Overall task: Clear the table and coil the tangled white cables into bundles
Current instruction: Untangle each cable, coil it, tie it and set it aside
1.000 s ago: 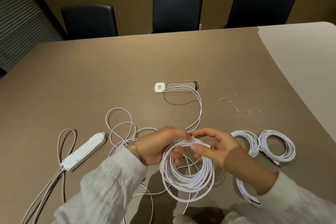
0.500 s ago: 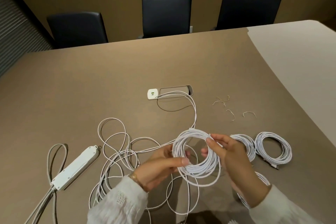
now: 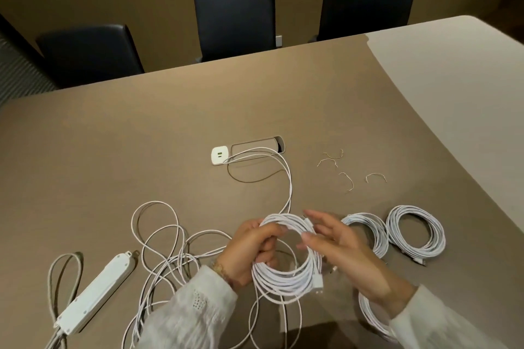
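Note:
My left hand (image 3: pixel 252 246) grips a coil of white cable (image 3: pixel 283 285) at its upper left and holds it just above the table. My right hand (image 3: pixel 343 252) is at the coil's right side with its fingers straight and spread, blurred by motion, the fingertips against the strands. A cable end with a plug hangs at the coil's lower right. A loose tangle of white cable (image 3: pixel 158 238) lies to the left on the brown table (image 3: pixel 141 150). One strand runs up to a white charger (image 3: pixel 219 155).
Two finished coils (image 3: pixel 371 231) (image 3: pixel 416 235) lie to the right, and a third coil (image 3: pixel 368 317) lies partly under my right forearm. A white power strip (image 3: pixel 96 289) sits at the left. Several twist ties (image 3: pixel 347 178) lie near the cable slot (image 3: pixel 255 147). Three dark chairs (image 3: pixel 235 20) stand behind.
My right hand has released its pinch on the coil's top, and its fingers have straightened beside the coil. My left hand keeps hold of the coil.

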Demonstrator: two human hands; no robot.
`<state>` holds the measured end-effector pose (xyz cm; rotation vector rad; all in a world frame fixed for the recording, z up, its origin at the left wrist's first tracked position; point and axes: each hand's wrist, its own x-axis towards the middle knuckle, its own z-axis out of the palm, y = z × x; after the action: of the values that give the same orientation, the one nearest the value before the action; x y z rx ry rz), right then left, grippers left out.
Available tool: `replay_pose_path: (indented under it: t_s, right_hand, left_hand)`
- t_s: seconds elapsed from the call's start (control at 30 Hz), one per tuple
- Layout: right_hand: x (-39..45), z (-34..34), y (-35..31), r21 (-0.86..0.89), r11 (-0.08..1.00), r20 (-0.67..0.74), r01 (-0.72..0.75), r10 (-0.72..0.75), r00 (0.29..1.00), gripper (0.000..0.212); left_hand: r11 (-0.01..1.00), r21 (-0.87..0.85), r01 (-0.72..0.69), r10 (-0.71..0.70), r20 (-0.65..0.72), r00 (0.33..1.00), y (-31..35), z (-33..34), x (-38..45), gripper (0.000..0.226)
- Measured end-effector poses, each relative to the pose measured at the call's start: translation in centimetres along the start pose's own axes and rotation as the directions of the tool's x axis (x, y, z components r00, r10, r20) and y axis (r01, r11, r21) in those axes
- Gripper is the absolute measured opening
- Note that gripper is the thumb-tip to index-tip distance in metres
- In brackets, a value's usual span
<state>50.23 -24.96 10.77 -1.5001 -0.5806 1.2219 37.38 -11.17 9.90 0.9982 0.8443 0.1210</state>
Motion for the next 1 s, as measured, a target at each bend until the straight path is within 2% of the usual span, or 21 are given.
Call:
replay_pose_path:
  t_s: [0.07,0.17,0.27,0.33,0.4,0.5,0.6,0.73,0.8,0.87,0.93,1.0]
  right_hand:
    - [0.7,-0.3,-0.3,-0.001,1.0,0.093,0.029,-0.028,0.995,0.049]
    - [2.1,-1.2,0.4,-0.039,0.992,0.084,0.12,-0.116,0.99,0.039]
    - [3.5,-3.1,1.2,-0.009,0.988,-0.037,0.155,-0.155,0.987,0.027]
    - [4.2,-4.5,1.6,0.07,0.989,-0.103,0.134,-0.126,0.987,0.027]
    - [4.9,-5.7,2.0,0.116,0.986,-0.14,0.121,-0.105,0.985,0.028]
    - [5.9,-6.8,2.7,0.12,0.988,-0.138,0.098,-0.081,0.987,0.029]
    - [7.0,-7.4,3.7,0.031,0.996,-0.143,0.078,-0.073,0.987,0.021]
    - [8.3,-8.9,4.7,-0.025,0.999,-0.102,0.033,-0.035,0.994,0.016]
    - [9.5,-10.3,4.9,-0.02,1.0,-0.087,-0.01,0.008,0.996,0.022]
    - [11.4,-11.9,5.4,-0.05,0.996,-0.179,-0.078,0.068,0.982,0.02]
    - [13.9,-13.9,6.8,-0.181,0.977,-0.342,-0.112,0.044,0.938,0.009]
    - [17.0,-15.9,8.7,-0.351,0.917,-0.466,-0.188,0.003,0.885,0.011]
  left_hand:
    - [0.991,0.133,0.009,-0.015,0.042,0.999,0.6,1.0,1.1,0.027]
    - [0.95,0.31,0.04,-0.076,0.104,0.992,1.5,2.6,3.1,0.019]
    - [0.969,0.222,0.107,-0.145,0.166,0.975,1.9,3.0,5.0,0.009]
    - [0.962,0.244,0.12,-0.166,0.177,0.97,1.6,2.7,6.4,0.033]
    - [0.955,0.271,0.124,-0.178,0.185,0.967,1.3,3.0,7.2,0.04]
    - [0.973,0.133,0.187,-0.205,0.138,0.969,0.9,4.2,8.7,0.021]
    - [0.96,0.019,0.279,-0.28,0.042,0.959,0.7,5.5,10.4,0.032]
    - [0.953,0.03,0.3,-0.3,0.004,0.954,-0.1,5.5,12.7,0.041]
    - [0.951,0.041,0.305,-0.305,-0.008,0.952,-0.5,5.1,14.0,0.043]
    - [0.938,0.059,0.342,-0.34,-0.036,0.94,-0.6,4.9,15.3,0.044]
    - [0.925,0.082,0.37,-0.364,-0.087,0.927,-0.6,4.8,16.4,0.041]
    - [0.916,0.057,0.397,-0.389,-0.122,0.913,-0.4,5.0,17.4,0.043]
